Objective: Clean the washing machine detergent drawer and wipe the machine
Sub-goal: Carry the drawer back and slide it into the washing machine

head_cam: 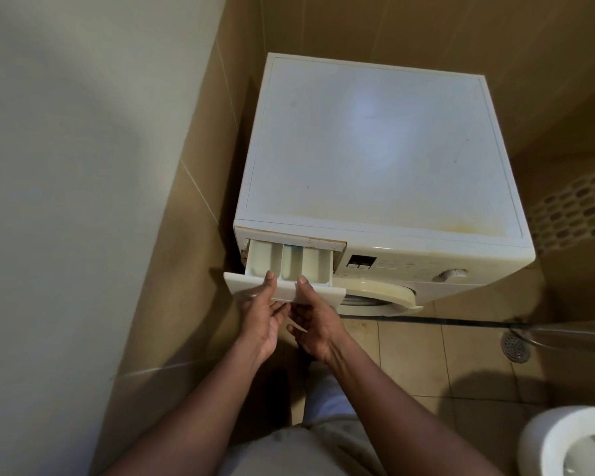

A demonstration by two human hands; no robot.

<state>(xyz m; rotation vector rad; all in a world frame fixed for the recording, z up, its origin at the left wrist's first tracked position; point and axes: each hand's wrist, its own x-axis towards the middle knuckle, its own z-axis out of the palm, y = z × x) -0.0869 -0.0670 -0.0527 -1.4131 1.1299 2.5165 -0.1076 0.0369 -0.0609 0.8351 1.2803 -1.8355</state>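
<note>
White detergent drawer (pixel 289 266) open, both hands on its front

It juts from the washing machine (pixel 375 159) at the cabinet's 7 o'clock corner, with three compartments showing. The left hand (pixel 261 321) and right hand (pixel 318 324) pinch its front panel side by side, thumbs on top and fingers curled beneath, seemingly touching each other. The dial (pixel 452 273) sits at 5 o'clock, and a toilet (pixel 571 441) at the view's 4 o'clock.

Bare forearms (pixel 200 407) running back from the left hand (pixel 260 317) and right hand (pixel 318 326). Beneath and between them, pale grey clothing (pixel 310 448), softly creased, with a lighter, whitish fabric patch (pixel 328 403) closer to the right wrist.
</note>
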